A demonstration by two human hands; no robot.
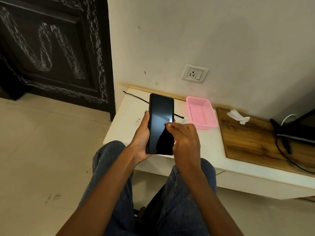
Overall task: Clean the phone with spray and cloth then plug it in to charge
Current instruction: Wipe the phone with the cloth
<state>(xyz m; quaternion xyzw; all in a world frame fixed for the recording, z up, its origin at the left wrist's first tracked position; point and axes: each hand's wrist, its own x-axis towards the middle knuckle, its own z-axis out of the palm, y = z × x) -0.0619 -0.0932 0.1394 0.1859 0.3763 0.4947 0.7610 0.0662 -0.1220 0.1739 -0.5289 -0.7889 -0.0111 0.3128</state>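
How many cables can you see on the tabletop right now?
2, maybe more. A thin black cable runs across the white tabletop behind the phone. Thicker black cables lie tangled on the wooden board at the far right. The phone and hands may hide more.

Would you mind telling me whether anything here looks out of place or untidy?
A crumpled white tissue lies loose on the wooden board, outside the empty pink basket. The black cable trails across the white table, and the wall socket has nothing plugged in.
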